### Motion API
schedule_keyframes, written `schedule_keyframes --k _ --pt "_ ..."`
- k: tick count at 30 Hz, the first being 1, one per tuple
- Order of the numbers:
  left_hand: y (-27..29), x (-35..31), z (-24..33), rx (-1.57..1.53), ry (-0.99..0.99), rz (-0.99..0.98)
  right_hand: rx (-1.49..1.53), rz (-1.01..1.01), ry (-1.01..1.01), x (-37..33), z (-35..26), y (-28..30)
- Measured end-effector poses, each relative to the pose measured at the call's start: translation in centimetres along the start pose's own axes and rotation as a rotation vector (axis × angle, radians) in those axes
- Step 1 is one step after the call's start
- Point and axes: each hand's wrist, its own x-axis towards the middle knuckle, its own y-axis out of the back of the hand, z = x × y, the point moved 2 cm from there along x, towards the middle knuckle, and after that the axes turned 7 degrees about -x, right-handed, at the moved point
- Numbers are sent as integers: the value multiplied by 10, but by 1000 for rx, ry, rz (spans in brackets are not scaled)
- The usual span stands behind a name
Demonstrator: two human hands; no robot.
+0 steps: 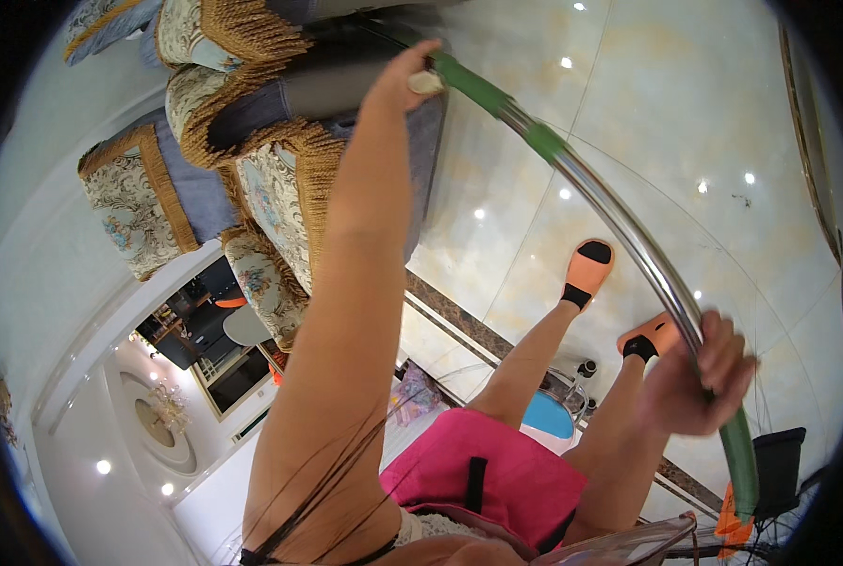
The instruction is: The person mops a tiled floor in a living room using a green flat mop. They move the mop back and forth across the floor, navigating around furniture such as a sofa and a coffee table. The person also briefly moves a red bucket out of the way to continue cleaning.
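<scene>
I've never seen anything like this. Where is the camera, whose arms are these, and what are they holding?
There's no robot here, just a person with bare hands. One wide fisheye camera on their head looks down; it bends straight edges, so the pole may be straighter than it looks. The left hand grips it near the top of the picture, beside a green section; the right hand, a little blurred, curls around it lower down. Orange shoes stand on the shiny tiled floor, and a sofa with fringed floral covers is at left. I can't make out what is on the pole's far end.
</scene>
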Motion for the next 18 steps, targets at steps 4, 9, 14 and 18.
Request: schedule_keyframes --k 4,9,14,18 --pt "8 -18 21 233 -115 149 -284 -217 40 8 26 -14" --pt "-21 -33 2 204 -69 115 -306 -127 2 -8 -5 -5" --pt "-76 -63 -32 -16 -55 6 -364 26 -91 7 -103 -9" --pt "-160 -115 -57 -128 -68 -130 -277 -285 -116 18 -205 -16"
